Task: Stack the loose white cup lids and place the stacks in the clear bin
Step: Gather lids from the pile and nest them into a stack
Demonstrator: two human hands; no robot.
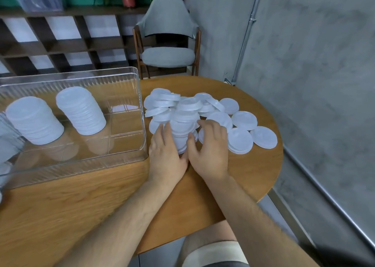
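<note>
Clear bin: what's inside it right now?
Two stacks of white lids stand inside the clear bin, a left stack and a right stack, apart. The bin's left end runs out of frame, so anything there cannot be seen.

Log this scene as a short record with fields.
surface: wooden table
container: clear bin, on the left side of the table
in container: two finished stacks in plain view, standing
hands: left hand presses one side of the new stack, right hand curls round the other
remaining: loose lids scattered behind and right of the new stack
</note>
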